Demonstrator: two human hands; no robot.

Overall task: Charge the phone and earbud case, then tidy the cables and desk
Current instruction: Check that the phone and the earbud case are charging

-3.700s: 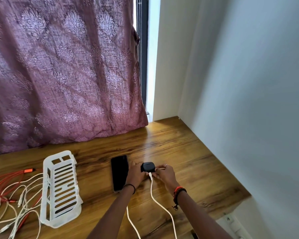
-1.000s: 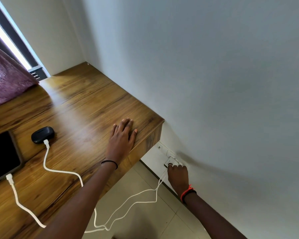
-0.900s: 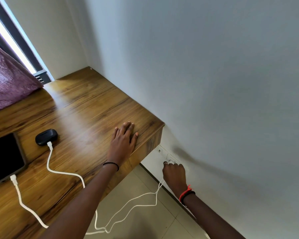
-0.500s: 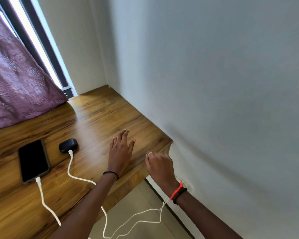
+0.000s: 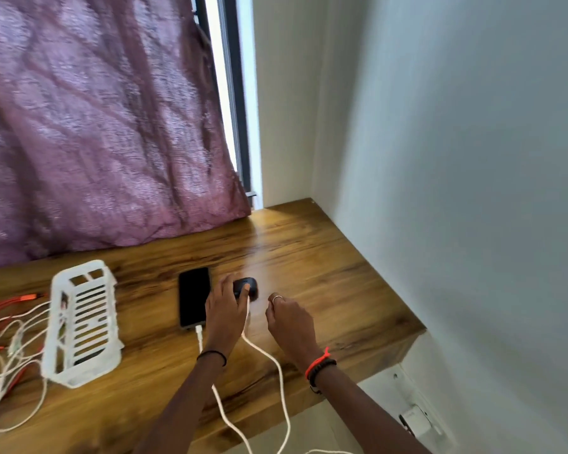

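On the desk [image 5: 309, 257], I see the left hand [image 5: 225, 311] touching the earbud case [image 5: 247, 286] (blurred), fingers straight; right hand [image 5: 291, 319] loosely curled, empty.

**Left forearm** [image 5: 184, 401]: bare from the frame's lower edge to the wrist.

**Left wrist:** one thin black band [image 5: 212, 354], plain and cord-like, sitting snug.

**Left hand** [image 5: 225, 311]: bare, its details softened by motion blur.

**Right forearm** [image 5: 358, 411]: bare likewise.

**Right wrist:** two items side by side.
- An orange-red cord bracelet [image 5: 318, 359], with a short loose end sticking up near its knot.
- A dark bracelet [image 5: 324, 366] just behind it, toward the elbow. Whether it is beaded or braided cannot be told.

**Right hand** [image 5: 291, 319]: one thin silver-coloured ring [image 5: 277, 298] on a finger.
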